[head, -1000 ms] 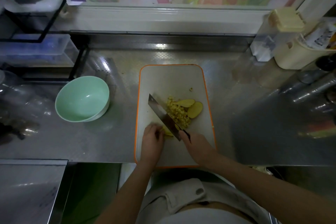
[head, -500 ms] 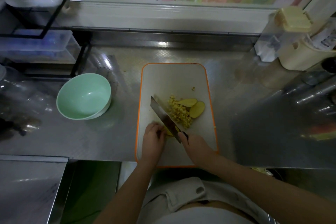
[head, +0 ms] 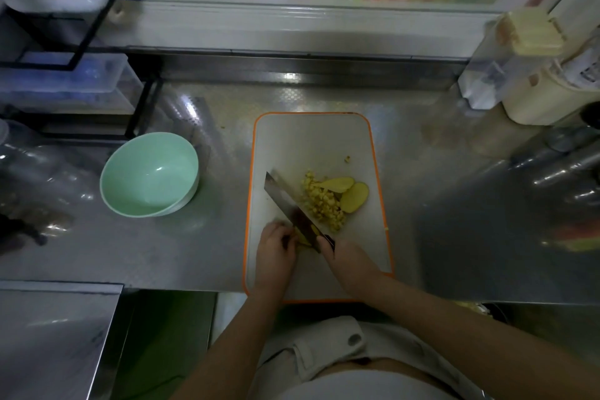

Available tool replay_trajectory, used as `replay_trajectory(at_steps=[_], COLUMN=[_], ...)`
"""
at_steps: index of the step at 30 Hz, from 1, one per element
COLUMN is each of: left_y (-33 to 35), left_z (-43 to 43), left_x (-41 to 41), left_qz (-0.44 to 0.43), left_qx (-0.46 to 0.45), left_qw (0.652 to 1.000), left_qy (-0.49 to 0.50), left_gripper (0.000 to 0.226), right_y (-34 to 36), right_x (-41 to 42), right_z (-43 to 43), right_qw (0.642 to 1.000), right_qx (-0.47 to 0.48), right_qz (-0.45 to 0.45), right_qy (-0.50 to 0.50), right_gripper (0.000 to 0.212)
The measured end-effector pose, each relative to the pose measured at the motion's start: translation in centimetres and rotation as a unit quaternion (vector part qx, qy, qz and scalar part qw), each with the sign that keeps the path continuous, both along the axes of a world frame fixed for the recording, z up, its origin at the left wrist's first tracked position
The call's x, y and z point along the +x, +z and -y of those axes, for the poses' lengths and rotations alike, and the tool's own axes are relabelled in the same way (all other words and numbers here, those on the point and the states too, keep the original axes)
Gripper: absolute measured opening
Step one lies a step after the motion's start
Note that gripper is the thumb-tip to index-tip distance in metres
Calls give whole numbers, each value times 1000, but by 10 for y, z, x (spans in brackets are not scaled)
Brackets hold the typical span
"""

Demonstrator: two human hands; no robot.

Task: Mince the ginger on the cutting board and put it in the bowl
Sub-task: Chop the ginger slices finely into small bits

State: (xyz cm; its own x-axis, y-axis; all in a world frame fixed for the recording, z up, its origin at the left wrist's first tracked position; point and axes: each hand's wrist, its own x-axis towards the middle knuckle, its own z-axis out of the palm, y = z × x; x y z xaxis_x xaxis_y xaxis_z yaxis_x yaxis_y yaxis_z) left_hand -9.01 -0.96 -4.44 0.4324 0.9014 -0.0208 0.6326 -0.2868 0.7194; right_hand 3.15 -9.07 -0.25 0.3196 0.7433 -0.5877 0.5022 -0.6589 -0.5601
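**A:** Head cam: green bowl point(head: 149, 174) is set on the worktop point(head: 454, 204), left of the cutting board point(head: 308, 140). Ginger?

**B:** On the board. One ginger piece point(head: 303, 239) is pinned under the left hand point(head: 276, 250)'s curled fingers, knife point(head: 289, 201) is gripped by the right hand point(head: 349, 265), minced bits point(head: 324, 201) and two slices point(head: 355, 196) are piled right of it.

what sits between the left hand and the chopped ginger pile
The knife, gripped by the right hand, slants between the left hand, holding a ginger piece, and the chopped ginger pile; the head view shows it.
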Motion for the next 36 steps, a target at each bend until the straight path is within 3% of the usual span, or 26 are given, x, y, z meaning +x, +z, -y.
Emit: replay_trajectory(at_steps=[4,8,11,21,30,36], left_y=[0,3,2,2,2,5], left_z=[0,1,2,2,3,2], left_x=[-1,-1,-2,0,0,-1], left_qz=[1,16,16,22,6,15], left_qx=[1,-3,2,14,15,18], left_qw=[1000,1000,1000,1000,1000,1000], left_qy=[-4,1,4,3,-7,-14], left_gripper=[7,6,6,5,6,8], right_y=[4,6,7,3,6,12], right_x=[8,16,15,11,11,7], right_z=[2,-1,-1,-1,3,0], right_qw=[1000,997,995,997,998,998], right_qx=[12,18,21,56,47,53], right_qz=[-9,31,50,32,35,26], right_qy=[6,68,85,39,35,3], right_gripper=[39,56,56,44,57,50])
